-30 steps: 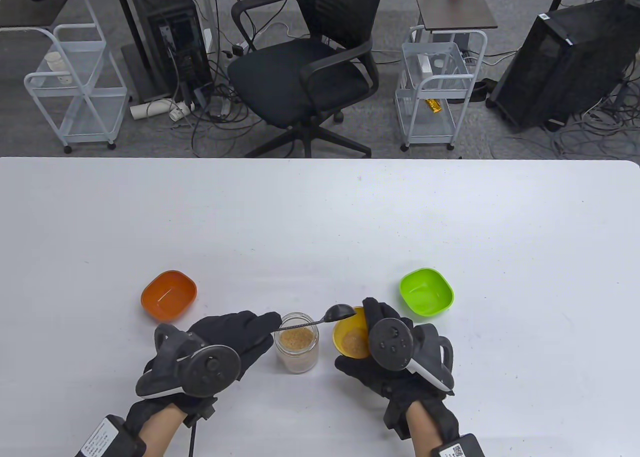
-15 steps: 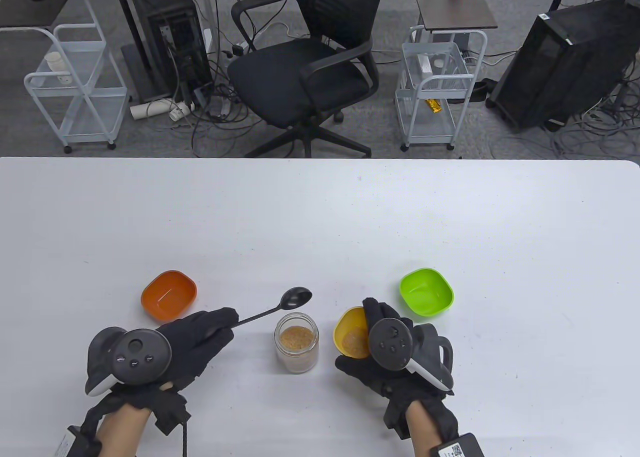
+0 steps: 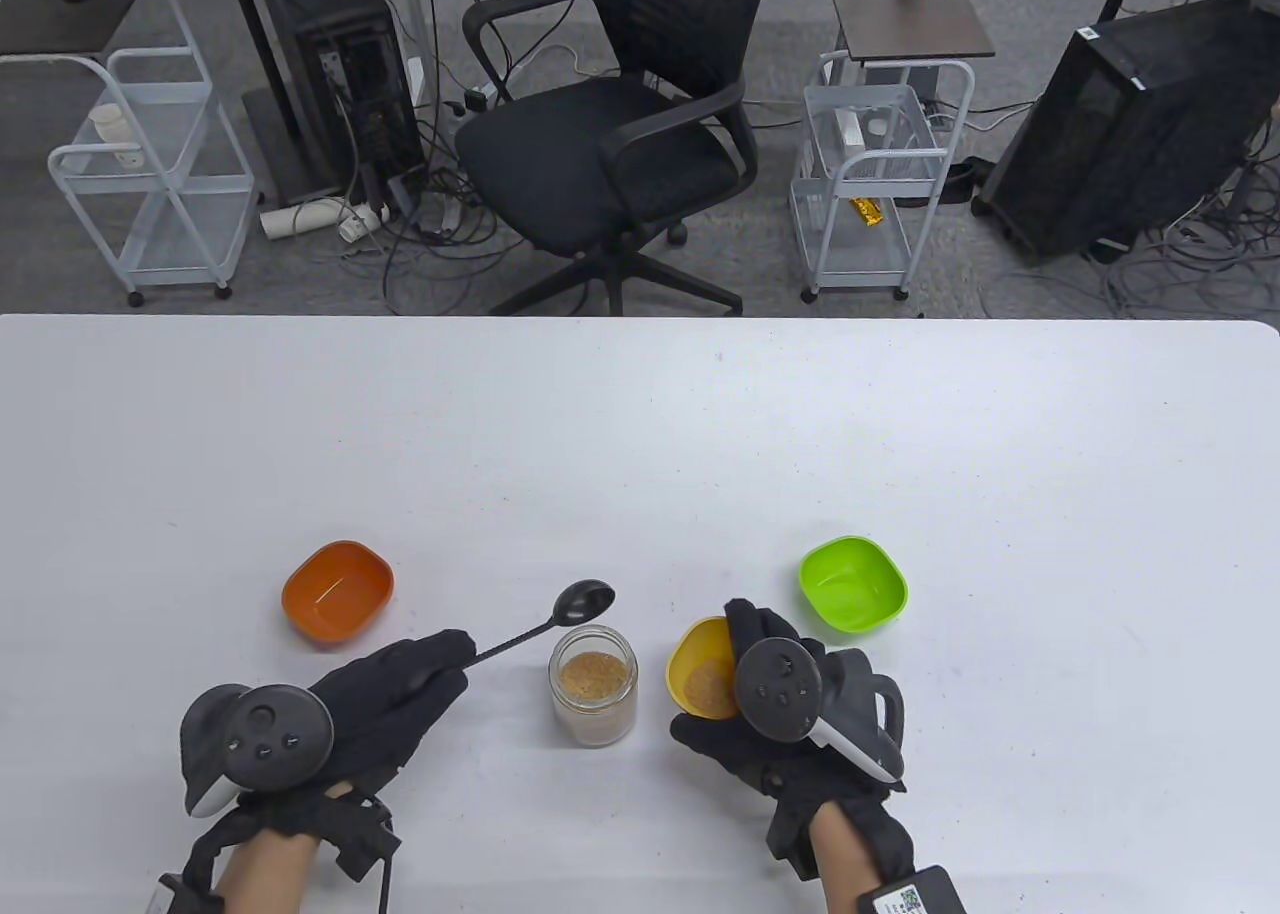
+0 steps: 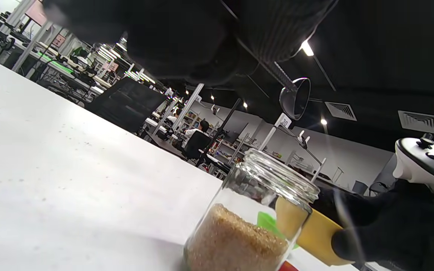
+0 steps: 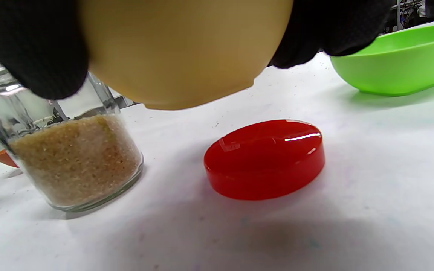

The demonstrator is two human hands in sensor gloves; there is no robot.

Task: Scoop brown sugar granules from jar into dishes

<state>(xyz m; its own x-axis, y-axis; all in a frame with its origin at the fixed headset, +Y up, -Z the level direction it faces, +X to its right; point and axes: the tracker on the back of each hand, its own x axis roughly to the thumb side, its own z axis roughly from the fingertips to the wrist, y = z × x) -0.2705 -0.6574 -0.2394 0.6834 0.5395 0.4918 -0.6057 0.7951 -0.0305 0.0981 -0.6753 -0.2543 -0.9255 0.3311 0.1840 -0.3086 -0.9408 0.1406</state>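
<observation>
An open glass jar [image 3: 593, 692] of brown sugar stands on the white table [image 3: 640, 434]; it also shows in the left wrist view [image 4: 247, 226] and the right wrist view [image 5: 70, 158]. My left hand [image 3: 390, 694] holds a black spoon [image 3: 585, 602] by its handle, the empty bowl of the spoon raised just behind the jar [image 4: 295, 98]. My right hand [image 3: 790, 724] holds a yellow dish [image 3: 700, 679] with some sugar in it, lifted and tilted beside the jar [image 5: 179, 49]. An orange dish [image 3: 337, 591] sits at the left and a green dish [image 3: 853, 584] at the right.
The jar's red lid [image 5: 264, 158] lies on the table under the lifted yellow dish, hidden in the table view. The green dish [image 5: 401, 60] is close to the right of it. Beyond the table's far edge stand an office chair [image 3: 610, 144] and carts.
My left hand drew the spoon back left from over the yellow dish, across the jar, and turned palm down. The spoon's bowl now hangs just behind the jar. The right hand barely moved.
</observation>
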